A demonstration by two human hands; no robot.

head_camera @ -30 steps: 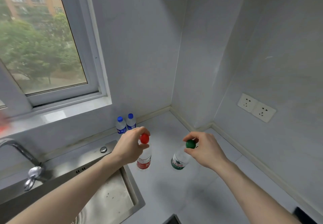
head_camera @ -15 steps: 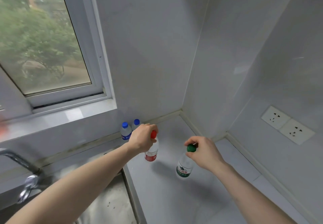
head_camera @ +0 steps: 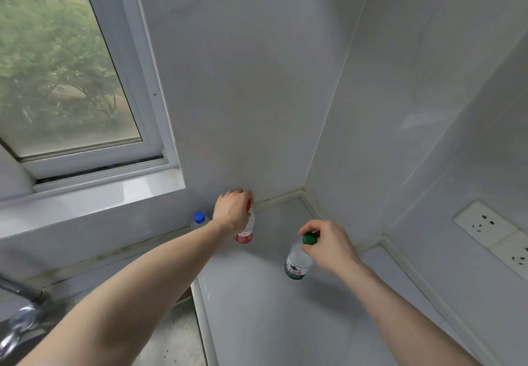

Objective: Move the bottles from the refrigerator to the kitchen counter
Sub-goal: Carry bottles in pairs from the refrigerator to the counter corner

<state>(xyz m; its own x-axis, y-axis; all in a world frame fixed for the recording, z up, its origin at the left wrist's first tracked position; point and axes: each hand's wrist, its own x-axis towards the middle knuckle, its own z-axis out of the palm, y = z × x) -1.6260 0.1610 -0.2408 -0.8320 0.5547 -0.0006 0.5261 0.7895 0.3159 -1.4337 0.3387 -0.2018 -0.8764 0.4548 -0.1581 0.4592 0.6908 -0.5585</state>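
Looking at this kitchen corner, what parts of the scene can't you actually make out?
Head view only:
- Red-capped bottle: its cap and neck are mostly covered by the left hand.
- Blue-capped bottle: its body is hidden behind the left forearm.
- Green-capped bottle: label print too small to read.
- Tap: blurred and cut off by the left edge.
- Refrigerator: out of frame.

My left hand [head_camera: 233, 211] covers most of the red cap [head_camera: 249, 205] and the neck of its bottle [head_camera: 245, 233]; I cannot tell whether its base touches the desk [head_camera: 257, 308]. My wrist hides most of the blue-capped bottle [head_camera: 199, 221]. The faucet [head_camera: 20, 317] is blurred and cut off at the left edge, the sockets [head_camera: 497, 230] at the right.
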